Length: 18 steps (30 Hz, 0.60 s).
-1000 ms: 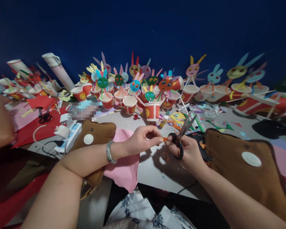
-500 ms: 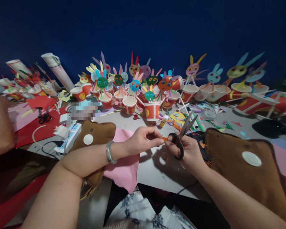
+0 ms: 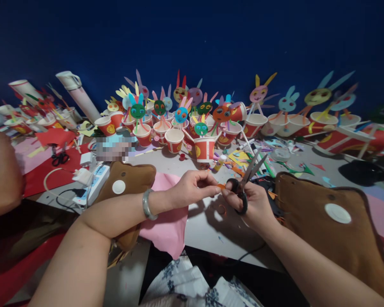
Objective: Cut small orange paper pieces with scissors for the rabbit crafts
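Between the fingertips of my left hand (image 3: 196, 187) is a small piece of orange paper (image 3: 221, 186). My right hand (image 3: 254, 202) holds black-handled scissors (image 3: 252, 172), their blades parted slightly and pointing up and away. Its thumb and finger also come up to the orange paper, close to the left fingertips. A thin orange paper curl (image 3: 222, 209) lies on the table just below the hands. Pink paper (image 3: 166, 234) is spread under my left wrist.
Paper cups (image 3: 205, 149) with rabbit-faced paper figures line the back. A brown cushion-like pad (image 3: 310, 221) lies right, another (image 3: 128, 177) left beside a power strip (image 3: 96, 183). Paper scraps, markers and a glue stick (image 3: 219, 162) lie ahead. Another person's arm (image 3: 3, 179) is far left.
My hands, the scissors and the orange paper are almost unmoved. The other person's arm at the far left has shifted slightly.
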Motion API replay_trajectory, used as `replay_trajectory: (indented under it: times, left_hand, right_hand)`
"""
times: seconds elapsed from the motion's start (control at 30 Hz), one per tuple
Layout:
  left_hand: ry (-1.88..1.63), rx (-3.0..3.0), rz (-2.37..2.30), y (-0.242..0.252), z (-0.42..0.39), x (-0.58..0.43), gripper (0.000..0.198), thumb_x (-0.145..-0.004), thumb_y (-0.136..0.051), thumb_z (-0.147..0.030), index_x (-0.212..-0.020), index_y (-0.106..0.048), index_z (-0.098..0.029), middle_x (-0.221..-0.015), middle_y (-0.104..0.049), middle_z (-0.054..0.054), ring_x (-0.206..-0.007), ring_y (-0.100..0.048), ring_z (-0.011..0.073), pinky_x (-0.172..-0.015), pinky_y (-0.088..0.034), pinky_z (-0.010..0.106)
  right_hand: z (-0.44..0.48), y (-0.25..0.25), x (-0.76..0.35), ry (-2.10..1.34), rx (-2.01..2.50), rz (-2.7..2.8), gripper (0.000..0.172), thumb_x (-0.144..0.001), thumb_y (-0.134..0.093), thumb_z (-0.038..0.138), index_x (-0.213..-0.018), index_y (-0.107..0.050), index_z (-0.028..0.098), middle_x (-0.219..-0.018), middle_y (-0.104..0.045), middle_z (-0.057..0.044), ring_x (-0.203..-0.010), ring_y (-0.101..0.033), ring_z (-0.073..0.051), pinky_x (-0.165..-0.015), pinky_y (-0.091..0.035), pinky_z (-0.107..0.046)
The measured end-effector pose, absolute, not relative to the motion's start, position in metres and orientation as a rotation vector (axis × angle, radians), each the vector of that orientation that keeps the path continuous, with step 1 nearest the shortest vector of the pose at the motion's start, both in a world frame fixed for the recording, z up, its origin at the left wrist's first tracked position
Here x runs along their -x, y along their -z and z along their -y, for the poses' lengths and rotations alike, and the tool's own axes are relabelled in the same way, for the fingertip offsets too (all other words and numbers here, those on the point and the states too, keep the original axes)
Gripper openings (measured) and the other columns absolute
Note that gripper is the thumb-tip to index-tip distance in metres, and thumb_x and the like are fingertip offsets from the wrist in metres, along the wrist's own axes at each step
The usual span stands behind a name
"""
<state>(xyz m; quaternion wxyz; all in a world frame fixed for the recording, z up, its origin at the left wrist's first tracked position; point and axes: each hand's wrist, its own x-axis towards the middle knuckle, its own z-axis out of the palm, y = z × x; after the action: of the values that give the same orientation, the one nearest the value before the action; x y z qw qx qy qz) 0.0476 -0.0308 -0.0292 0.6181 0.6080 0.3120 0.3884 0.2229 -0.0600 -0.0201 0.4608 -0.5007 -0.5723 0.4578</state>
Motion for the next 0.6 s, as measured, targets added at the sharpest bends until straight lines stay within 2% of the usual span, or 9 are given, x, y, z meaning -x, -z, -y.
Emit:
replay_trajectory:
  times: [0.37, 0.6]
  left_hand:
    - [-0.9, -1.371, -0.709, 0.0287, 0.0308, -0.0476, 0.026, -0.076, -0.072, -0.033, -0.076, -0.061, -0.009, -0.067, -0.059, 0.002, -0.061, -0.053, 0.0077, -0.058, -0.041, 0.021]
    - [-0.893, -1.366, -0.696, 0.0293, 0.0305, -0.0476, 0.023, -0.077, -0.071, -0.029, -0.076, -0.061, -0.009, -0.067, -0.059, 0.002, -0.062, -0.054, 0.0079, -0.059, -0.042, 0.021]
  right_hand:
    - [0.0606, 0.0209, -0.2252, -1.155, 1.232, 1.463, 0.016, -0.069, -0.074, 0.026, -0.069, -0.059, 0.02, -0.048, -0.055, 0.004, -0.039, -0.052, -0.012, -0.04, -0.042, -0.024]
    - [0.0612, 0.0215, -0.2257, -1.107, 1.242, 1.464, 0.015, -0.068, -0.075, 0.025, -0.067, -0.06, 0.019, -0.052, -0.056, 0.003, -0.044, -0.051, -0.012, -0.043, -0.042, -0.024]
